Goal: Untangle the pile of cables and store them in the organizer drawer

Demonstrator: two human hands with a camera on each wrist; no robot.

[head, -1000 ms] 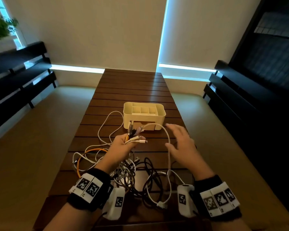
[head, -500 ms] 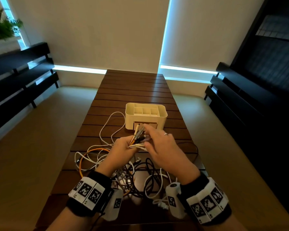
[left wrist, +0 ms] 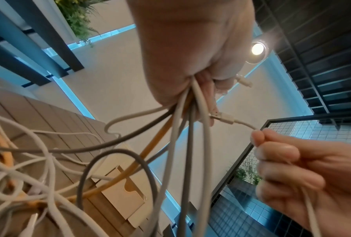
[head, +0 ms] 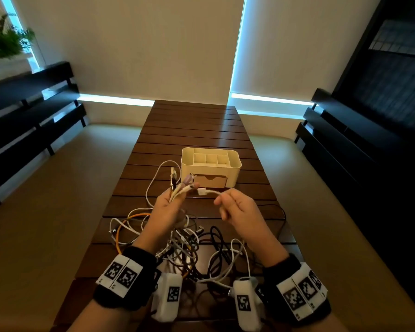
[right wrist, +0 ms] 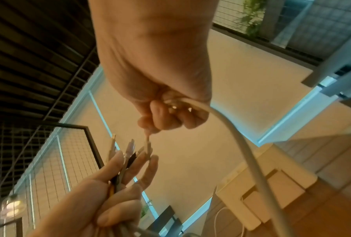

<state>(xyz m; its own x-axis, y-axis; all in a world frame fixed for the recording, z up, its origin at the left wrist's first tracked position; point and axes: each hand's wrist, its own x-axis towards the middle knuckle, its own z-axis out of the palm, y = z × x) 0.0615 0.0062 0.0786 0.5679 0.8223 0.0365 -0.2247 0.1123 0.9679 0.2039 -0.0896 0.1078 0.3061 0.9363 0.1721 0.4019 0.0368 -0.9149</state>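
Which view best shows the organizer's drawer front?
Head view: the drawer faces the camera, unobstructed, looking closed. Left wrist sees it behind hanging cables; right wrist catches it obliquely, crossed by the white cable.

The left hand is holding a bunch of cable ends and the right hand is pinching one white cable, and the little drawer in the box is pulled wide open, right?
Not quite. The drawer in the organizer is closed, as the head view shows. The rest is right: the left hand holds a bunch of cable ends and the right hand pinches one white cable.
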